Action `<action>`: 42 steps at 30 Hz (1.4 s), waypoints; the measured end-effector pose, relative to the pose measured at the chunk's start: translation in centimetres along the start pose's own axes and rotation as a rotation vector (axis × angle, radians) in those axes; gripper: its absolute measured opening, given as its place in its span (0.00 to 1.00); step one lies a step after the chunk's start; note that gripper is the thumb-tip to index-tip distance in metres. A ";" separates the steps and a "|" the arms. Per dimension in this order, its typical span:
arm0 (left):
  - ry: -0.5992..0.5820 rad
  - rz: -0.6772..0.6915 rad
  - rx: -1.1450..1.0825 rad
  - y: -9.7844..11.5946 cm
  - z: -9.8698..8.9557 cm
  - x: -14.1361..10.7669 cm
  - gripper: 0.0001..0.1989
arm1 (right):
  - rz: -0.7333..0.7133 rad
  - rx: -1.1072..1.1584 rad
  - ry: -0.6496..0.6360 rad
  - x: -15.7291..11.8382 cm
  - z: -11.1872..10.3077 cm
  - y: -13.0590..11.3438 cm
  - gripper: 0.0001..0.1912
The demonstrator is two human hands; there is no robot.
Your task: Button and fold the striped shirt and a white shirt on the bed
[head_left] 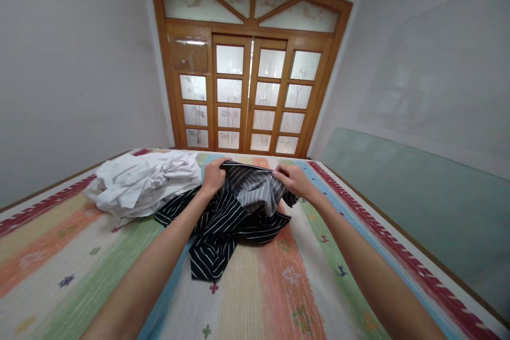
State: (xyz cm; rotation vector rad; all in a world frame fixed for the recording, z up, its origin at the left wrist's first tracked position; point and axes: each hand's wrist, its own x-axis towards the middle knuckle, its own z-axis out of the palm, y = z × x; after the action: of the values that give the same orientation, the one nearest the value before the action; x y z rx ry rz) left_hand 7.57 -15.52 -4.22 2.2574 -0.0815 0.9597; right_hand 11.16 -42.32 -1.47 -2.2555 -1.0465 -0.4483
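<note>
Striped garment (215, 220): lies bunched on the bedcover (247, 297), folds obscuring its shape
Left hand (214, 176): clamps one end of the raised edge, thumb hard to make out
Right hand (292, 177): pinches the other end, apart from the left, probably to pull the edge taut
White clothes (137, 183): sit heaped at left, perhaps for working room; number impossible to tell
Doors (249, 93): stand beyond, lower edge cut off by the bedcover

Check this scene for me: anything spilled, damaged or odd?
Nothing looks spilled or damaged. The striped garment held by the left hand and right hand is merely crumpled, like the white clothes beside it.
</note>
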 end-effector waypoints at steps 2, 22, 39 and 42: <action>0.049 -0.017 -0.037 0.7 -0.4 0.9 0.27 | -0.006 0.007 -0.026 0.5 -1.2 -0.5 0.13; 0.300 -0.142 -0.407 -0.5 -3.8 3.6 0.13 | -0.077 -0.330 0.217 2.1 -10.4 1.5 0.08; -0.306 -0.190 -0.667 1.7 -9.5 1.3 0.24 | 0.182 -0.219 0.999 -1.4 -14.1 0.6 0.20; -0.171 -0.200 -0.717 2.2 -9.9 2.4 0.29 | 0.124 -0.352 1.183 -1.0 -14.3 -0.9 0.23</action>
State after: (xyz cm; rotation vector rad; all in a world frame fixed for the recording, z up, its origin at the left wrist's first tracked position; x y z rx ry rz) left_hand 2.54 -10.69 3.58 1.6348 -0.2306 0.5126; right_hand 9.12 -51.77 9.20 -1.7520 -0.1985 -1.7140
